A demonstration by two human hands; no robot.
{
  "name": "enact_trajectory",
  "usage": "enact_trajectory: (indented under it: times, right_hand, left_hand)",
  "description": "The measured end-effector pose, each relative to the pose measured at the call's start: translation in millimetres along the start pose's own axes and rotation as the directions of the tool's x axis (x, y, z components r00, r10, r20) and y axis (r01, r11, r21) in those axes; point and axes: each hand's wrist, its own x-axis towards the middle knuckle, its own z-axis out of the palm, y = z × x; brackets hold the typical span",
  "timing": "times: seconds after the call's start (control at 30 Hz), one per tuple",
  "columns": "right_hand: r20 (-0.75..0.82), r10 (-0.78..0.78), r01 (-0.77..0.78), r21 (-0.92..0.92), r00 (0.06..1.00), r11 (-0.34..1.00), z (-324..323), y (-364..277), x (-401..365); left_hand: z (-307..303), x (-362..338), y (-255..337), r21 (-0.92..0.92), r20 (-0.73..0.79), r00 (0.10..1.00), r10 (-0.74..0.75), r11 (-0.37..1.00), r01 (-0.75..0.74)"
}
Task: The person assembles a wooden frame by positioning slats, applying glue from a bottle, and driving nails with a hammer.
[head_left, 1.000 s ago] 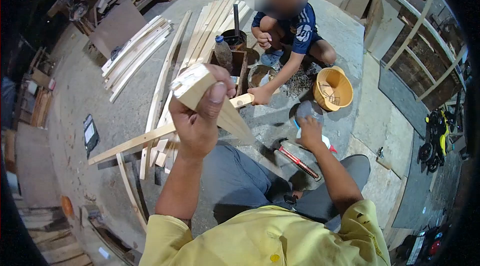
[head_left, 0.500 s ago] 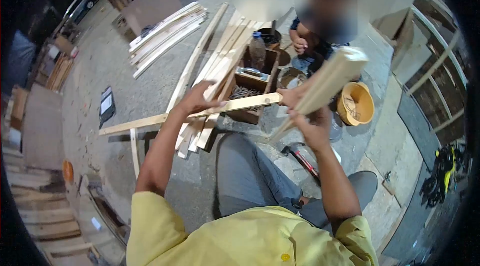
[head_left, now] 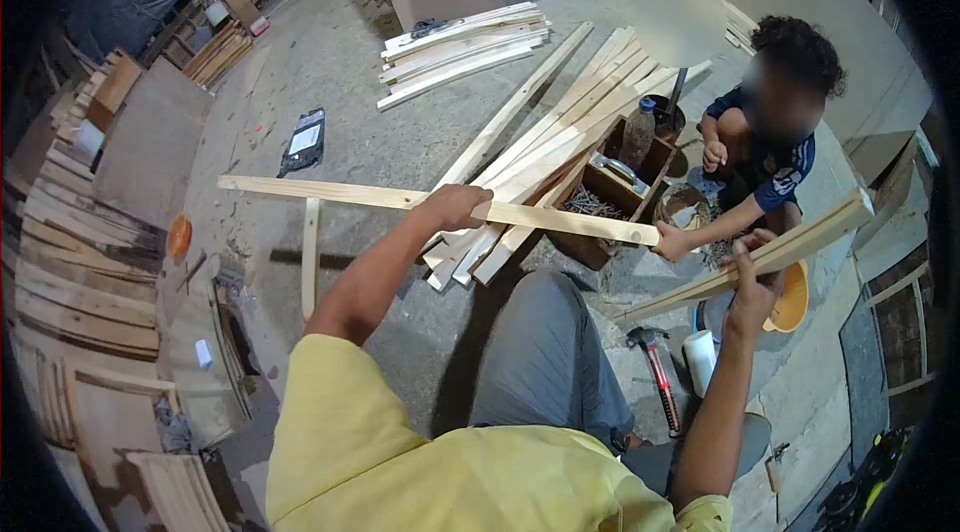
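My left hand is closed around the middle of a long wooden strip that lies crosswise above the floor. The strip's right end meets the hand of another person, who crouches at the right. My right hand grips a few stacked wooden strips, tilted up to the right. Below the long strip, a short wooden piece extends toward me near its left part. A hammer and a white bottle lie by my knee.
A wooden box holds nails and a plastic bottle. Beside it, a pile of wooden strips covers the floor. A yellow helmet sits at the right, a black package at the left, and more strips farther back.
The view has turned left. My left hand, spread over the long strip before, has closed on it. The stacked strips in my right hand have moved farther right, away from the long strip's end.
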Motion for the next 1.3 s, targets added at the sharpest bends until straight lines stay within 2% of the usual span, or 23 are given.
enact_trajectory:
  times: [0.03,0.07,0.23,0.3,0.37,0.43,0.47,0.5,0.57,0.63,0.67,0.73,0.77,0.8,0.83,0.87,0.93,1.0,1.07,1.17,1.27,1.3]
  right_hand:
    - [-0.012,0.013,-0.013,0.004,1.000,1.000,-2.2,1.9,3.2]
    - [-0.064,0.017,-0.016,0.015,0.998,1.000,0.0,-0.4,5.4]
    - [-0.052,0.084,-0.087,-0.050,0.995,0.995,12.0,-8.6,10.9]
    - [0.024,0.073,-0.070,-0.098,0.997,0.993,19.6,-8.4,15.6]
    - [0.076,0.073,-0.063,-0.120,0.994,0.991,28.6,-6.1,23.4]
    - [0.062,-0.195,0.205,-0.289,0.979,0.935,35.7,4.6,35.8]
    - [0.084,-0.114,0.131,-0.237,0.990,0.963,28.6,18.1,50.4]
    - [0.094,-0.106,0.125,-0.229,0.990,0.965,34.9,11.6,53.6]
    - [0.043,-0.049,0.060,-0.289,0.998,0.955,44.3,-17.6,61.6]
    - [0.093,-0.276,0.291,-0.267,0.957,0.919,43.3,-20.1,81.5]
    - [0.098,-0.281,0.297,-0.275,0.955,0.915,44.1,-33.1,87.2]
    - [0.135,-0.337,0.361,-0.242,0.932,0.901,45.3,-64.2,91.4]
    - [0.167,-0.390,0.419,-0.199,0.905,0.886,48.3,-78.3,89.2]
    - [0.150,-0.401,0.427,-0.241,0.904,0.872,54.0,-89.6,87.4]
    - [0.155,-0.399,0.426,-0.239,0.904,0.873,58.1,-98.3,84.2]
    - [0.185,-0.370,0.405,-0.223,0.910,0.887,61.3,-106.2,81.8]
    - [0.213,-0.347,0.389,-0.208,0.914,0.897,61.3,-113.3,81.4]
    - [0.300,-0.421,0.489,-0.208,0.856,0.847,58.7,-116.3,83.3]
    - [0.341,-0.456,0.537,-0.200,0.822,0.820,53.8,-113.2,90.6]
    - [0.470,-0.272,0.418,-0.240,0.840,0.876,47.7,-108.4,105.2]
    - [0.379,-0.424,0.508,-0.155,0.823,0.847,63.0,-123.6,92.0]
    - [0.355,-0.405,0.514,-0.303,0.842,0.802,66.2,-130.7,89.7]
  left_hand:
    - [-12.6,-7.6,8.9,0.033,-0.027,0.999,0.024,0.999,-0.023]
    - [-35.8,-17.6,23.8,0.066,0.051,0.999,-0.012,0.998,0.009]
    - [-96.4,-58.9,51.4,0.223,0.052,0.995,-0.089,0.972,0.075]
    - [-117.5,-72.3,54.5,0.276,-0.052,0.996,-0.066,0.958,0.078]
    - [-150.3,-83.9,71.4,0.300,-0.045,0.996,-0.081,0.950,0.091]
    - [-179.7,-92.5,78.2,0.347,-0.108,0.985,-0.132,0.924,0.162]
    - [-195.7,-98.3,81.8,0.391,-0.153,0.984,-0.088,0.909,0.142]
    - [-212.5,-103.7,83.6,0.436,-0.194,0.980,-0.044,0.891,0.126]
    - [-243.0,-115.4,80.7,0.489,-0.324,0.945,0.051,0.864,0.121]
    - [-270.1,-127.7,88.8,0.562,-0.423,0.901,0.093,0.807,0.181]
    - [-278.6,-133.1,88.5,0.560,-0.420,0.905,0.071,0.805,0.197]
    - [-293.8,-138.3,83.4,0.616,-0.494,0.853,0.170,0.760,0.205]
    - [-303.2,-139.1,72.9,0.614,-0.491,0.857,0.158,0.760,0.212]
    - [-314.0,-140.9,59.8,0.683,-0.502,0.811,0.300,0.713,0.158]
    - [-321.6,-143.9,81.4,0.749,-0.496,0.748,0.441,0.653,0.112]
    - [-325.6,-142.9,104.5,0.420,-0.632,0.764,0.129,0.886,0.198]
    - [-331.1,-143.2,89.6,0.445,-0.632,0.761,0.146,0.872,0.202]
    - [-332.3,-144.4,68.9,0.475,-0.633,0.756,0.168,0.855,0.208]
    - [-322.1,-146.6,47.3,0.627,-0.613,0.734,0.293,0.746,0.225]
    - [-309.1,-143.7,36.5,0.632,-0.638,0.711,0.294,0.727,0.267]
    - [-297.8,-146.7,41.8,0.575,-0.657,0.717,0.232,0.769,0.278]
    - [-295.6,-146.5,43.4,0.543,-0.678,0.705,0.208,0.789,0.289]
